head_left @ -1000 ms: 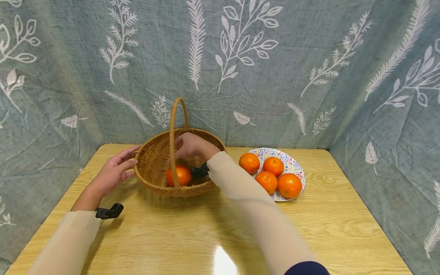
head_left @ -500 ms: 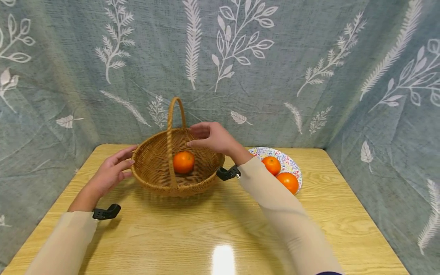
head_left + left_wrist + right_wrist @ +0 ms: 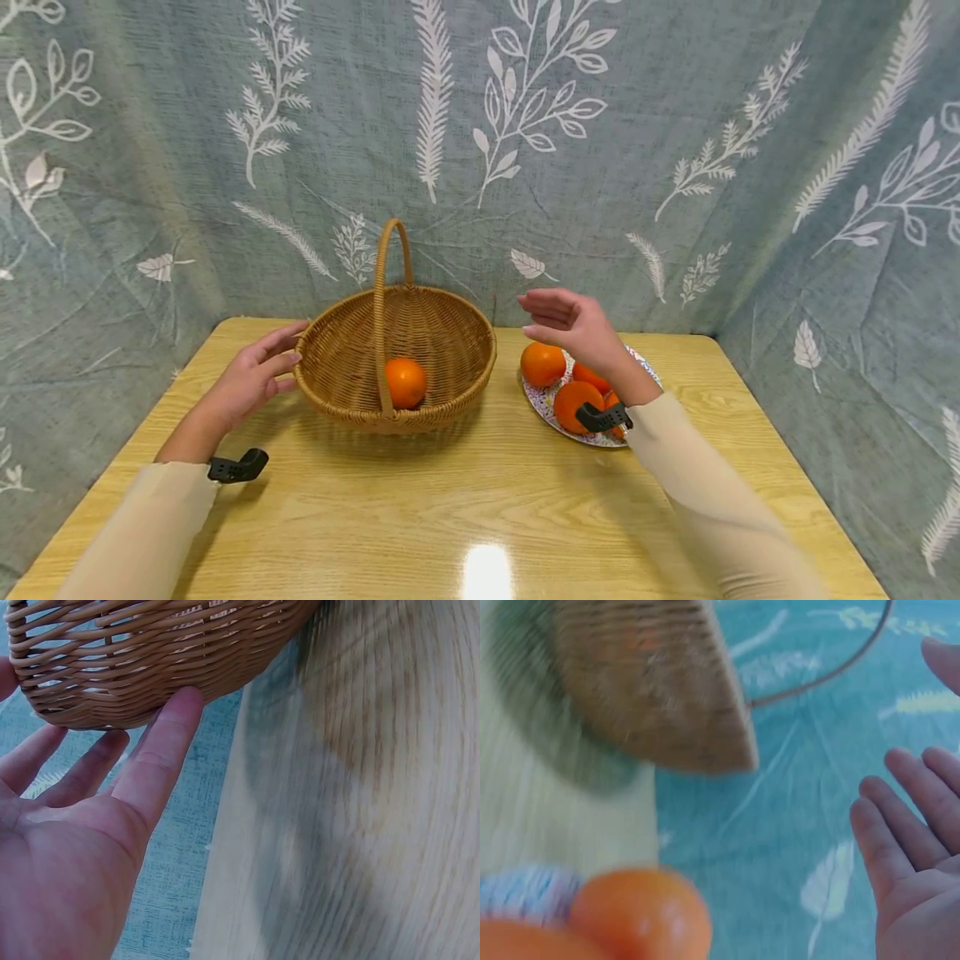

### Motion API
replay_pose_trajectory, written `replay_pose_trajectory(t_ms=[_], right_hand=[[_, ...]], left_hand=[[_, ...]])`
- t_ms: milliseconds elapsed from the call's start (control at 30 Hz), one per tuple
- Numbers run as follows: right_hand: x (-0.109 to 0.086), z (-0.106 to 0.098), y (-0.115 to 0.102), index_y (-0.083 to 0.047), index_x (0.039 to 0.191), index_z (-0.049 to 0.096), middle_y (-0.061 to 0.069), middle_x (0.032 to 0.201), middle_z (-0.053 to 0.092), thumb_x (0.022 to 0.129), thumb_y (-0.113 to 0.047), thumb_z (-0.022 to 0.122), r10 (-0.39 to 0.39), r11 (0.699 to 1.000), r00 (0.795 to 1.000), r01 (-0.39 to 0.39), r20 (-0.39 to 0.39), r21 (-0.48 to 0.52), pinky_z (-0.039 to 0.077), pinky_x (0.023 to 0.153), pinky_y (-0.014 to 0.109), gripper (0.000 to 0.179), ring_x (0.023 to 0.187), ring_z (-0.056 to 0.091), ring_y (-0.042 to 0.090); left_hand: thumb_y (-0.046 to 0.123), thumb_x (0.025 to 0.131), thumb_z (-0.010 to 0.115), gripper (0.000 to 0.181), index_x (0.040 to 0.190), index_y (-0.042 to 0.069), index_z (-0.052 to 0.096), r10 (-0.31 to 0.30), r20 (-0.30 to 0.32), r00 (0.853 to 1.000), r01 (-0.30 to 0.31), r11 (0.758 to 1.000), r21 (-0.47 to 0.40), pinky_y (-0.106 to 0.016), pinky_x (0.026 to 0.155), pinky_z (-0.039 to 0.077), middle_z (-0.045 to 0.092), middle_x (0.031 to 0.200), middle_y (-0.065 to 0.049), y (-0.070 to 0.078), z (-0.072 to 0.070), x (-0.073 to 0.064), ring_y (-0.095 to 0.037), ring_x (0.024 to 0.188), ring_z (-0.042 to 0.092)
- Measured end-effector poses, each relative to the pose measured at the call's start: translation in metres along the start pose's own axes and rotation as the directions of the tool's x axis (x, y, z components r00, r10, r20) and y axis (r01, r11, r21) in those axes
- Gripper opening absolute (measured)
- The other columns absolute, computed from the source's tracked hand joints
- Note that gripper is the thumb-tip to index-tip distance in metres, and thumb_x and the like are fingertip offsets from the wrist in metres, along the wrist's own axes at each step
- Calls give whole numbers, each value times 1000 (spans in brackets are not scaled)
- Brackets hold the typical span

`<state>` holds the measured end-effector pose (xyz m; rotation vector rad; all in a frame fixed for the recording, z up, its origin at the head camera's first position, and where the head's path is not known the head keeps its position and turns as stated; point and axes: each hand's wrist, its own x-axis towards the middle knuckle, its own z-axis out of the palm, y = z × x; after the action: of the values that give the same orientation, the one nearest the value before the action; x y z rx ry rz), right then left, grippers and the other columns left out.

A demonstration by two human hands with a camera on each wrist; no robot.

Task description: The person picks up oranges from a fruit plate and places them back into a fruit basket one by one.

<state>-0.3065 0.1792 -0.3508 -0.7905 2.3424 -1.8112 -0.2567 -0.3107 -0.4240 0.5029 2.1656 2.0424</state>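
Note:
A wicker basket [image 3: 450, 342] with a tall arched handle [image 3: 380, 325] stands on the table. One orange [image 3: 406, 383] lies inside it near the front. My left hand [image 3: 243, 383] rests its extended fingertips against the basket's left rim; the left wrist view shows the fingers [image 3: 161, 750] against the woven side. With nothing in it, my right hand [image 3: 585, 333] is held above a patterned plate [image 3: 536, 408], its fingers extended and together. Several oranges [image 3: 543, 365] lie on that plate, some partly covered by the right hand and wrist.
The wooden table [image 3: 375, 517] has its back edge against a blue-grey leaf-patterned cloth [image 3: 465, 167], which also hangs at both sides. Black cameras are strapped to the left wrist [image 3: 238, 467] and right wrist [image 3: 604, 417].
My right hand has come out of the basket and moved right, over the plate, leaving the orange in the basket. My left hand has stayed at the basket's rim.

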Motion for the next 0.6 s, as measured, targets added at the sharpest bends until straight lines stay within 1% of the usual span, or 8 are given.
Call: replay_pose_trajectory(t_ms=[100, 233, 267, 333, 400, 467, 500, 600], right_hand=[[-21, -15, 9, -8, 141, 60, 11, 144, 62, 92, -16, 79, -5, 1000, 999, 5, -39, -20, 51, 109, 32, 53, 130, 62, 20], [-44, -31, 20, -4, 141, 59, 10, 141, 64, 92, -15, 79, -16, 999, 997, 13, -78, -39, 51, 109, 31, 54, 126, 64, 13], [-49, -34, 23, -4, 141, 59, 9, 141, 64, 91, -14, 79, -12, 999, 996, 8, -86, -44, 50, 109, 29, 54, 126, 64, 10], [-60, -39, 29, -4, 141, 59, 9, 141, 64, 91, -14, 80, -5, 998, 995, -2, -102, -69, 50, 110, 30, 54, 125, 63, 7], [-70, -44, 36, -5, 141, 60, 9, 142, 63, 91, -14, 80, -3, 993, 993, -11, -119, -115, 48, 112, 31, 55, 126, 61, 3], [-80, -48, 42, -6, 141, 60, 12, 144, 61, 90, -14, 81, 1, 988, 991, -22, -134, -155, 47, 113, 28, 56, 131, 60, 12], [-84, -49, 45, -6, 141, 60, 14, 145, 60, 90, -14, 81, -2, 985, 990, -23, -138, -173, 46, 114, 31, 56, 134, 59, 17], [-97, -54, 55, -5, 144, 58, 18, 149, 55, 89, -13, 82, 10, 977, 990, -39, -141, -208, 45, 115, 30, 60, 141, 51, 32]], left_hand=[[17, 111, 46, 61, 165, 7, 19, 4, 2, 1000, -4, 1000, -11, -23, 87, 60, 46, 141, 8, 0, 1, 0, 0, 118, 63], [16, 111, 45, 60, 165, 8, 20, 15, 0, 1000, -15, 1000, -22, -23, 87, 60, 47, 141, 8, -1, 1, -1, -1, 118, 64], [15, 111, 45, 60, 165, 7, 20, 18, 2, 1000, -18, 1000, -26, -23, 87, 60, 47, 141, 7, -1, 1, -1, -1, 118, 64], [15, 111, 45, 60, 165, 7, 20, 17, 5, 1000, -17, 999, -32, -23, 87, 60, 47, 141, 7, -2, 2, -1, -2, 118, 64], [15, 111, 45, 60, 165, 7, 20, 14, 5, 1000, -14, 999, -40, -23, 86, 60, 47, 141, 7, -2, 3, -1, -2, 117, 64], [15, 111, 45, 60, 165, 7, 20, 13, 2, 1000, -13, 999, -52, -24, 87, 61, 48, 141, 6, -2, 4, -1, -2, 117, 64], [14, 111, 45, 60, 164, 8, 20, 13, -1, 1000, -13, 998, -59, -24, 87, 61, 48, 141, 6, -2, 4, -1, -3, 117, 64], [14, 111, 45, 59, 164, 8, 22, 13, -7, 1000, -14, 998, -66, -24, 86, 61, 48, 140, 6, -2, 5, 0, -3, 117, 64]])
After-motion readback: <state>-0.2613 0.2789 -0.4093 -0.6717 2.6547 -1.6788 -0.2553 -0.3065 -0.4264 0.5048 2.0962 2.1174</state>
